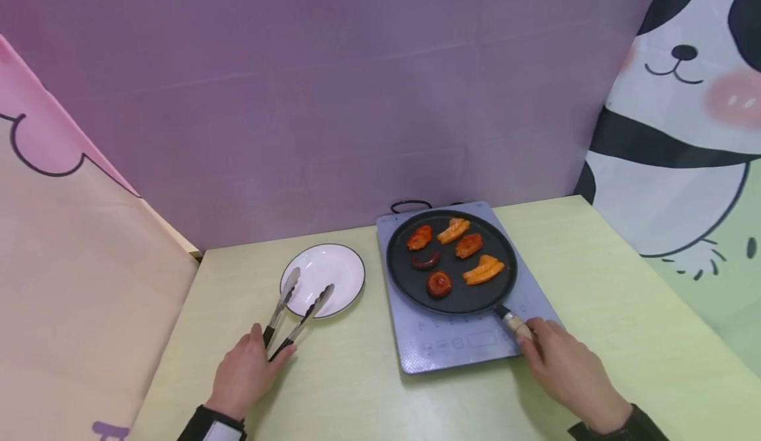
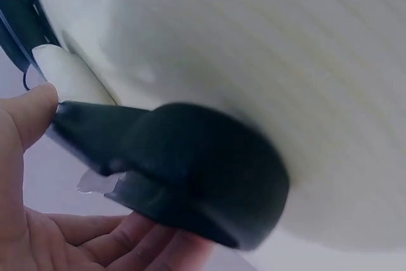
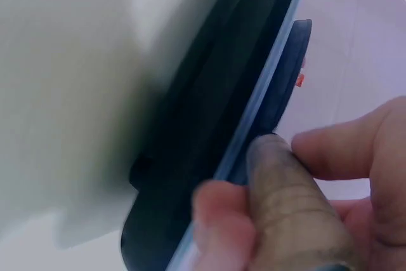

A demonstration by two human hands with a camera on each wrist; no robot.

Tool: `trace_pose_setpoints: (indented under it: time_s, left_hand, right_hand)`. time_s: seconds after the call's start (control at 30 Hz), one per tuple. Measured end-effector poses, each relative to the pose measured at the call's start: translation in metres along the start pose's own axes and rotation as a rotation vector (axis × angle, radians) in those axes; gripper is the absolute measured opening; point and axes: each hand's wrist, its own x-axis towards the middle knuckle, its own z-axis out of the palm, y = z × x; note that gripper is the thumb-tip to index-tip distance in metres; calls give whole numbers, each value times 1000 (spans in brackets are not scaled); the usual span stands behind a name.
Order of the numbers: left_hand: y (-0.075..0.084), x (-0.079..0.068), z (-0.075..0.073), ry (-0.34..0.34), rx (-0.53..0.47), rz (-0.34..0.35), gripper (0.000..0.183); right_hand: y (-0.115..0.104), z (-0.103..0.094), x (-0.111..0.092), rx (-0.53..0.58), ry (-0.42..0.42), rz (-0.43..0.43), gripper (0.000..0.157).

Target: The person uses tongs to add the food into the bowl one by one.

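Note:
My left hand (image 1: 242, 370) grips a pair of tongs (image 1: 310, 312) by their black handles. The two metal arms stand spread, their tips over the white dark-rimmed plate (image 1: 345, 272). In the left wrist view, the black tongs end (image 2: 216, 169) lies between thumb and fingers. My right hand (image 1: 567, 368) holds the wooden handle (image 1: 515, 324) of a round black frying pan (image 1: 410, 282). Thumb and fingers sit around that handle (image 3: 295, 214) in the right wrist view. Several browned food pieces, including a strip piece (image 1: 483, 271) and a round one (image 1: 438, 284), lie spread in the pan.
Beneath the pan is a flat grey induction cooker (image 1: 452, 355), with a black cable (image 1: 410, 203) behind it. They stand on a pale wooden table (image 1: 333, 388). A purple backdrop (image 1: 357, 98) rises along the back edge, with printed panels on both sides.

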Motion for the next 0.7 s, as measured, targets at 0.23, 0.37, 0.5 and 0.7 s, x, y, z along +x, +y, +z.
trace_pose_setpoints:
  time_s: [0.23,0.37,0.5,0.7]
  left_hand:
    - [4,-8,-6,46,27,48,76]
    - [11,-8,-13,155,59,99,71]
    - [22,-3,-21,260,83,141,73]
    - [43,4,-32,297,78,202,73]
  right_hand:
    - [-1,-11,5,-40,-112,-35,22]
    - [-5,-23,13,-117,-134,-69,31]
    - [-12,-34,22,-152,-121,-109,39]
    - [-24,-40,32,-185,-114,-159,45]
